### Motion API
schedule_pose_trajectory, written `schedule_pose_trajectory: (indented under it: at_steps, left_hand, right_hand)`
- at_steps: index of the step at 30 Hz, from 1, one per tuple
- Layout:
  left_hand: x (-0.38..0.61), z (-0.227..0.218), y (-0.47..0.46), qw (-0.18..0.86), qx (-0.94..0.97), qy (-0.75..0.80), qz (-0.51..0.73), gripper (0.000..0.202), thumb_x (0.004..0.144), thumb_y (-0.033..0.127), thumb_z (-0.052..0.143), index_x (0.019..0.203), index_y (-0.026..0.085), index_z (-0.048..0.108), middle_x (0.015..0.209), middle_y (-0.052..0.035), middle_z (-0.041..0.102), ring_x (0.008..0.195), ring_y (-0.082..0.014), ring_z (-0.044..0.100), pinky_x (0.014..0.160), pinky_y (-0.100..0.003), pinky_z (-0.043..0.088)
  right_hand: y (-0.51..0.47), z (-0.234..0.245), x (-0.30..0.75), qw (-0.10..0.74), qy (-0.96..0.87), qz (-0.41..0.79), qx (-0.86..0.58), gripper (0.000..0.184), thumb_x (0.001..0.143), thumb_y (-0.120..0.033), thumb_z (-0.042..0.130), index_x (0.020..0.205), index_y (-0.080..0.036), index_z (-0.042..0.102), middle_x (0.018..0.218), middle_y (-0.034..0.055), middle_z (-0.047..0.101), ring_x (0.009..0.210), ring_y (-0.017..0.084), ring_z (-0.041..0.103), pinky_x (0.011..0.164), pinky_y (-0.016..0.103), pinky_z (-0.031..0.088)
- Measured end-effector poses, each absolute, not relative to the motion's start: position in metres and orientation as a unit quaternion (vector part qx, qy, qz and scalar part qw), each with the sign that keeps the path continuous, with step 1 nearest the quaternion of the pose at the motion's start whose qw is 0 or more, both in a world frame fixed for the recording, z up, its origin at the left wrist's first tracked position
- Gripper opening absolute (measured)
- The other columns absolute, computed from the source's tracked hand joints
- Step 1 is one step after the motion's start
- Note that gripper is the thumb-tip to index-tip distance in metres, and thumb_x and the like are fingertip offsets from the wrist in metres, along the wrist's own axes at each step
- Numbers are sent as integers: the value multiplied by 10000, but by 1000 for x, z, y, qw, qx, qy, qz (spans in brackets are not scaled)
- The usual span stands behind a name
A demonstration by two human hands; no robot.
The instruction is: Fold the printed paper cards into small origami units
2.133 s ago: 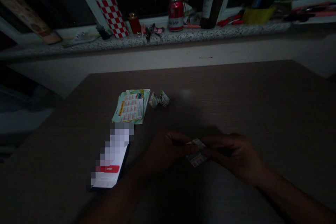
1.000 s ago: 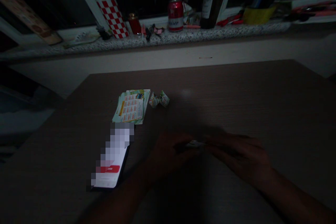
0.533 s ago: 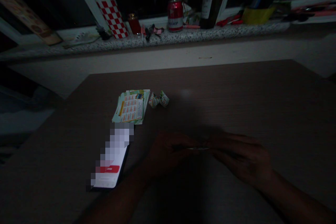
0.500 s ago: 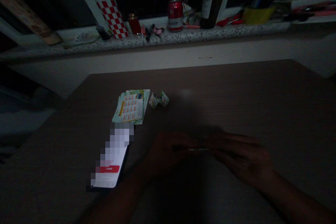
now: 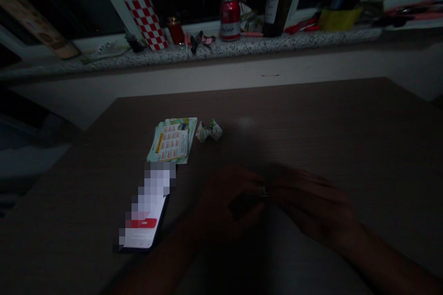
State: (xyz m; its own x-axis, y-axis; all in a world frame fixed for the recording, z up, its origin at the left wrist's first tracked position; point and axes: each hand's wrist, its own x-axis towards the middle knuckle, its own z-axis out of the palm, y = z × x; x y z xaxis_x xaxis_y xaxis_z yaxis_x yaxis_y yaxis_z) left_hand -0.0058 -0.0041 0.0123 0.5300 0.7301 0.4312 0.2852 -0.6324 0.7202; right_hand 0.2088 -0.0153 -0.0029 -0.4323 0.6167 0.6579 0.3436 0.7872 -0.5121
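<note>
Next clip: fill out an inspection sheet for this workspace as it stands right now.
Surface: dark wood-grain table, dimly lit.
Job's things: small paper piece, mostly hidden between the fingertips; stack of printed cards; folded paper shapes lying beside the stack.
Clutter: phone with its screen lit, left of the hands.
Grippers: left hand and right hand meet fingertip to fingertip on the paper piece.
Cables: nothing seen.
Surroundings: speckled sill carrying a red can, a dark bottle and a red-and-white checkered item.
</note>
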Motion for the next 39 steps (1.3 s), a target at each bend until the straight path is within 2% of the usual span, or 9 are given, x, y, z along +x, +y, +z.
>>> schedule_pose_trajectory:
  at_steps: [5,12,16,19,26,30,35,39]
  left_hand:
    - [-2,14,-8,203,854,325,352,110,768,137,623,866,186,627,1002,-78,688,946,-192,613,870,-334,471]
    - [3,12,-7,157,867,337,330,112,733,150,621,844,170,614,973,-75,682,920,-192,604,854,-335,456]
    - [4,11,-5,128,866,328,354,109,708,135,618,809,174,607,912,-47,695,863,-184,615,810,-341,464]
    - [2,13,-4,117,861,339,360,109,692,108,614,783,166,603,892,-43,695,846,-177,619,795,-335,468]
    - [-13,13,4,108,851,361,367,147,664,68,602,771,167,588,870,-38,682,831,-173,615,775,-322,463]
    - [-20,13,6,165,831,386,365,133,652,73,608,734,169,566,903,-59,674,845,-185,621,776,-325,475]
    - [-14,13,-2,262,815,358,372,272,716,149,663,984,169,615,995,-78,668,947,-209,617,841,-343,481]
    - [-9,12,-1,366,778,347,374,93,809,203,666,894,165,675,882,-55,686,841,-166,638,764,-279,490]
  right_hand:
    - [-17,-6,206,394,-865,127,-284,261,841,-49,570,1003,-235,653,885,37,727,792,188,678,710,356,549]
    - [-18,-4,204,383,-878,84,-275,255,833,-33,556,993,-214,635,852,38,725,785,183,679,747,345,547]
    - [-20,-2,202,416,-867,65,-266,270,809,1,570,991,-184,642,851,50,730,781,192,682,807,364,557]
    - [-21,-1,201,449,-851,56,-267,258,798,-4,599,983,-177,651,841,45,728,761,192,686,778,368,577]
    - [-19,8,203,460,-844,56,-269,232,774,-12,643,959,-146,685,800,65,724,731,196,688,730,364,589]
    - [-19,14,205,463,-834,71,-292,264,766,-20,664,989,-160,688,793,55,717,748,197,689,696,345,592]
    - [-21,8,203,484,-811,114,-308,251,761,-11,667,959,-165,679,785,60,713,777,204,694,686,323,588]
    - [-23,4,203,481,-780,171,-362,202,766,-44,689,912,-183,681,833,60,716,781,182,697,673,277,582]
